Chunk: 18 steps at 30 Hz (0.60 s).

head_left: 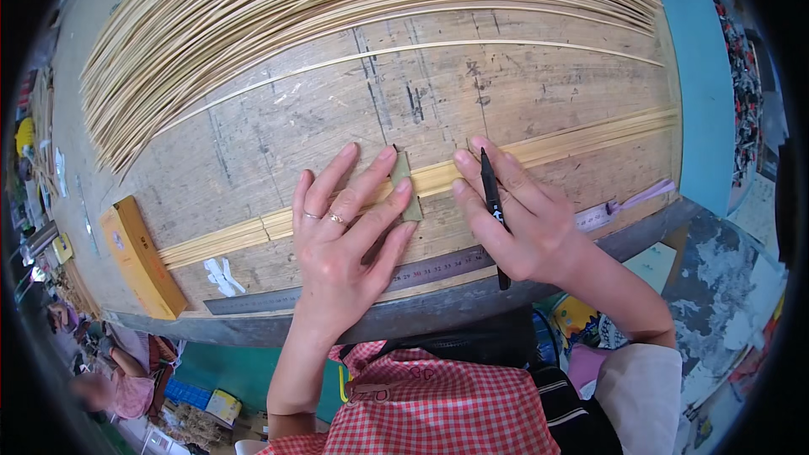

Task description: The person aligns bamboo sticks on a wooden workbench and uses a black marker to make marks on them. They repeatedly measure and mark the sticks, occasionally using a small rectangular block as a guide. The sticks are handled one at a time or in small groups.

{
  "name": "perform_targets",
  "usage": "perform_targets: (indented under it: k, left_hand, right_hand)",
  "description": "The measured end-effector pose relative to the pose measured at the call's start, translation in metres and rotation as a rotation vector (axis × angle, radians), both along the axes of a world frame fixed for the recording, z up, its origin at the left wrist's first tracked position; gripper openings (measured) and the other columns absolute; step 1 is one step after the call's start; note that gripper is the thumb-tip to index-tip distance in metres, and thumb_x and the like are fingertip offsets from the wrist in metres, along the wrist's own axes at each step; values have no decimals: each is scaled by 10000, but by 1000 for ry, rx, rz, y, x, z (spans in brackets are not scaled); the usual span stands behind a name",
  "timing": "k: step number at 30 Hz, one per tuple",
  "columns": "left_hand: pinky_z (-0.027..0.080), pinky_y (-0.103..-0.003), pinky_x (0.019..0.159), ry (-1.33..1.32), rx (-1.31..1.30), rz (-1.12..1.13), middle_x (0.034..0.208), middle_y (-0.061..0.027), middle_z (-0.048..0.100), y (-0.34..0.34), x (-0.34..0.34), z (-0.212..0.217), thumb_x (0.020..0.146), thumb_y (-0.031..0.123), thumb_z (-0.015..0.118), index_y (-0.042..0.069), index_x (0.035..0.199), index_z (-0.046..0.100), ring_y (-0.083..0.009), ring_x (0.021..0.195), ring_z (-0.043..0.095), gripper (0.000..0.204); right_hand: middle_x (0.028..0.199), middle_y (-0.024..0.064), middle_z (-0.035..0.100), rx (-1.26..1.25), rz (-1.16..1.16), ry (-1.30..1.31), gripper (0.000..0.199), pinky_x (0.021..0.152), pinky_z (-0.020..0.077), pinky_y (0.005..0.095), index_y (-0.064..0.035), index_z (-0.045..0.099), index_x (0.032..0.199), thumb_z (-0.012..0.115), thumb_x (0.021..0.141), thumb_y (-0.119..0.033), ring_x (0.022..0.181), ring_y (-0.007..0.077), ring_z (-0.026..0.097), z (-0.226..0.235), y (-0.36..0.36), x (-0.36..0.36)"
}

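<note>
Across the scuffed wooden tabletop (295,122) lie aligned bamboo strips (607,133); the left hand (344,236), fingers spread, pins a flat green piece (410,206) over them, seemingly for steadiness; the right hand (527,223) grips a black marker (490,185).

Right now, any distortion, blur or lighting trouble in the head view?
Head view, shape: strong fisheye, table front edge and ruler bowed, rim black; head view, focus: left hand, right hand and black pen look sharp, lower-left background soft, blurred patch on a person; head view, light: fairly even on the wood, no harsh shadows.
</note>
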<state>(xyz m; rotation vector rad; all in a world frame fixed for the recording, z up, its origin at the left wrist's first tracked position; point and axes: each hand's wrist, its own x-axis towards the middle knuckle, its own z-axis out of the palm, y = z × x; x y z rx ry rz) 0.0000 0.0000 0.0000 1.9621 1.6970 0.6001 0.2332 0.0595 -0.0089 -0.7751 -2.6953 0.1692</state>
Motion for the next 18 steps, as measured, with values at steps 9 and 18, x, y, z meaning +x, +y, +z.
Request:
perform_targets:
  k: [9, 18]
  left_hand:
    - [261, -573, 1184, 3, -7, 7, 1410, -51, 651, -2, 3, 0, 757, 164, 832, 167, 1162, 781, -338, 1408, 490, 409]
    - [251, -572, 1187, 26, -4, 3, 1413, -53, 649, -3, 1, 0, 760, 163, 829, 159, 1166, 781, -337, 1412, 486, 409]
  right_hand:
    - [1191, 224, 708, -293, -75, 185, 362, 952, 570, 433, 28, 666, 1202, 655, 891, -156, 1162, 380, 675, 16, 3, 1]
    - [871, 113, 663, -962, -302, 678, 551, 662, 492, 312, -2, 608, 1377, 618, 993, -398, 742, 209, 652, 32, -16, -2]
